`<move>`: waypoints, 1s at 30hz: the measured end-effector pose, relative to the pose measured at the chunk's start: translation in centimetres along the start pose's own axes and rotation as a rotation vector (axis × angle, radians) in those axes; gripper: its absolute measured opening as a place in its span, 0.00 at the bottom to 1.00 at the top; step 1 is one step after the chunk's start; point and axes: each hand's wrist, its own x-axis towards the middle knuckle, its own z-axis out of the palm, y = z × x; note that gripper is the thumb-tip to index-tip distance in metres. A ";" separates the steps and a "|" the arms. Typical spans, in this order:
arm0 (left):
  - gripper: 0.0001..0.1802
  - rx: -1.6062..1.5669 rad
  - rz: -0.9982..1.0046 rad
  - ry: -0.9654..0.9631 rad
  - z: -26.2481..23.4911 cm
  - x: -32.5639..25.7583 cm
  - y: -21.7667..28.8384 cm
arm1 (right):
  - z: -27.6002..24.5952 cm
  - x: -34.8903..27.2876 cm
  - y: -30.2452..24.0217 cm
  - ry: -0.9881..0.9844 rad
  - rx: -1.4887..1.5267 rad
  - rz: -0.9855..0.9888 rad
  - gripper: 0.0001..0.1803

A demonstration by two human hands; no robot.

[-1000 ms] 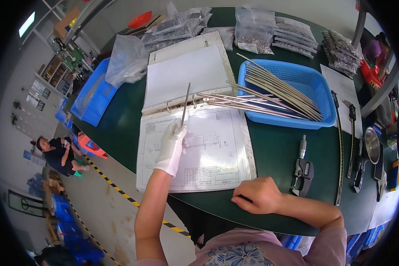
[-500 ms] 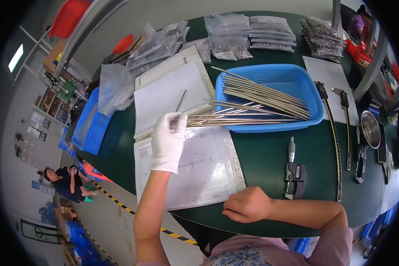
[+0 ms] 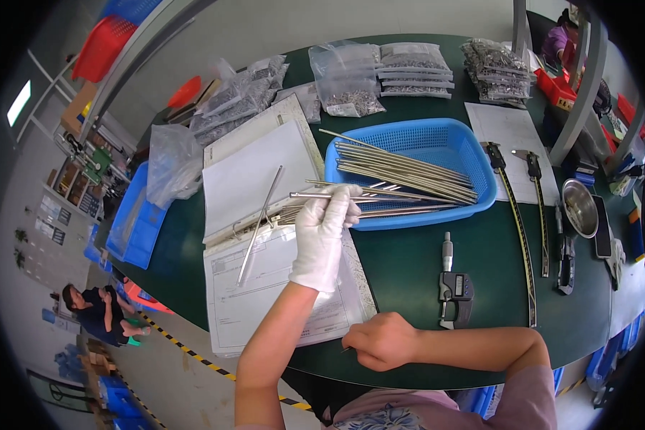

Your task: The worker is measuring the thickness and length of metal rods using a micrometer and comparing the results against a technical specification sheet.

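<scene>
While one metal rod [image 3: 259, 226] now lies across the binder [image 3: 265, 301], free of the gloved left hand [image 3: 321, 242] that held it a second ago, that hand grips a second rod [image 3: 304, 195] near the blue basket [image 3: 408, 219]. The bare right hand [image 3: 385, 341] stays curled in a loose fist at the table's [image 3: 401, 276] edge.

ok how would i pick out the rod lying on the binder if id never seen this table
On the dark green table, find the open binder left of the blue basket. A thin metal rod lies across it. Unlike the other rods, bunched at the basket and gloved left hand, this single one slants steeply in the picture.
</scene>
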 end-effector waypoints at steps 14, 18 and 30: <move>0.27 -0.146 -0.011 0.217 -5.7 -11.2 2.3 | -4.4 2.2 -4.0 0.389 -0.249 -0.289 0.14; 0.27 -0.350 -0.229 0.079 -4.1 -13.1 0.3 | -5.9 4.8 -2.1 0.425 -0.334 -0.120 0.10; 0.25 -0.341 -0.301 -0.042 -3.1 -14.6 -3.3 | -5.4 5.0 -0.8 0.396 -0.393 -0.035 0.10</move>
